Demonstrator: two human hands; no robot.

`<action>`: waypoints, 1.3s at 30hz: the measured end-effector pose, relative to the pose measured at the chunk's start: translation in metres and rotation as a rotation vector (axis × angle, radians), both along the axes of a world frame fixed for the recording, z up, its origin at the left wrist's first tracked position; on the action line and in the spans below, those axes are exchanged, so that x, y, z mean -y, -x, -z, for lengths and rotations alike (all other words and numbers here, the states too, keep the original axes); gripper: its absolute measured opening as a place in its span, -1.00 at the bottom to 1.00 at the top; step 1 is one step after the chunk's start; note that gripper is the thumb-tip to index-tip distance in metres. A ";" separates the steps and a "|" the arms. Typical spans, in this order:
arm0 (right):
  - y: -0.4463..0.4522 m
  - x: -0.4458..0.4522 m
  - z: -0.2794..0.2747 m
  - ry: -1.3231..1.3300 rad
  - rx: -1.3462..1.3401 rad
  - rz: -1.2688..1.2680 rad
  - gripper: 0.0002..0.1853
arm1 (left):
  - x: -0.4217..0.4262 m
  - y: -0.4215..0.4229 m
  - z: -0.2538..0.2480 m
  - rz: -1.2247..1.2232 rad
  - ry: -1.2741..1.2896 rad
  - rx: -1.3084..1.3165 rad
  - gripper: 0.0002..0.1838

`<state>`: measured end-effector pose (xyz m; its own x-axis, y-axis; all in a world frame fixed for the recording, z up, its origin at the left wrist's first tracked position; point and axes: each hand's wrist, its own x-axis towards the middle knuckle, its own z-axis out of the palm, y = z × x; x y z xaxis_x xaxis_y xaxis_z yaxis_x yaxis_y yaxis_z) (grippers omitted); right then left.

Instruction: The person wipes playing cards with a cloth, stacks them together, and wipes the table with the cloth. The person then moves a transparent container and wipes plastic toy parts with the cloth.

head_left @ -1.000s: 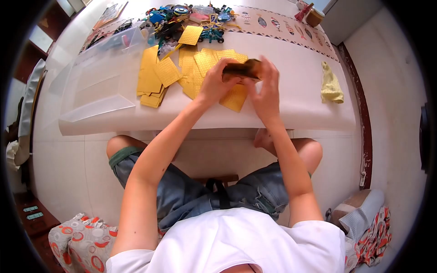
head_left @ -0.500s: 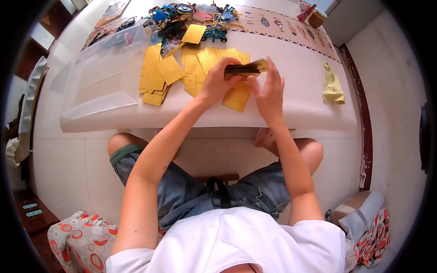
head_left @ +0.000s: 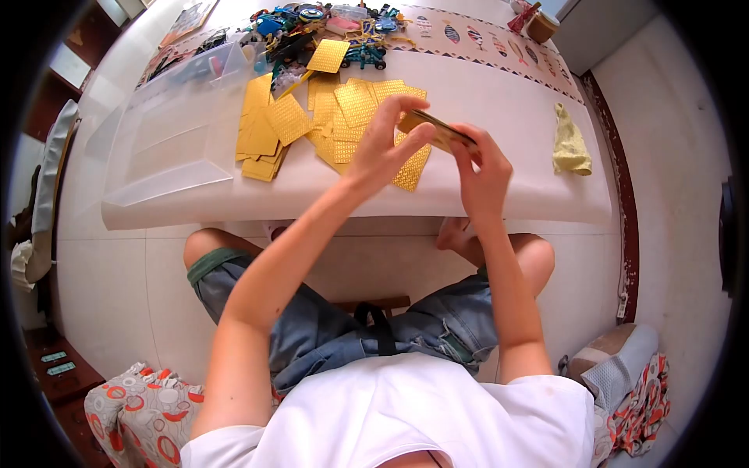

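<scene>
A stack of gold playing cards is held tilted above the table, its dark edge showing along the top. My left hand is around the stack's left end, with the thumb in front and the fingers above and behind. At the right end, my right hand pinches the stack between thumb and fingers. Below and to the left, loose gold cards lie spread and overlapping on the white table. Another pile of gold cards lies farther left.
A clear plastic bin lies at the left. Behind the cards is a heap of small toys and parts, with one gold card on it. A yellow cloth sits at the right. A patterned runner and a jar are farther back.
My right hand has moved slightly right and down and closed on the stack's right end. The stack has tilted down to the right, and my left thumb has shifted in front of it.
</scene>
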<state>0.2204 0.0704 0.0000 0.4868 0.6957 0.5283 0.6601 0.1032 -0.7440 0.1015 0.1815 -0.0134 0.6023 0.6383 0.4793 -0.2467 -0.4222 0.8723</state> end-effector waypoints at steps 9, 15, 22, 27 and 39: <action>0.009 0.048 0.020 0.037 0.208 0.146 -0.75 | 0.071 -0.015 0.019 -0.204 -0.003 -0.023 -0.44; 0.076 0.064 -0.005 0.197 0.591 -0.190 -0.58 | 0.110 0.054 0.000 0.272 1.428 0.245 -0.34; 0.040 0.020 0.020 0.262 0.658 -0.276 -0.39 | 0.113 0.140 0.028 0.361 1.537 0.484 -0.40; 0.020 0.007 0.037 0.343 0.819 -0.357 -0.49 | 0.115 0.145 0.026 0.447 1.565 0.584 -0.43; 0.057 -0.014 -0.019 0.201 0.581 -0.757 -0.60 | 0.108 0.126 0.049 0.323 1.666 0.702 -0.47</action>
<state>0.1634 0.0843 0.0194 -0.4252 0.8206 0.3818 0.7411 0.5578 -0.3736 -0.0241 0.0738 -0.0622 0.7751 0.5719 -0.2685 -0.5942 0.8043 -0.0022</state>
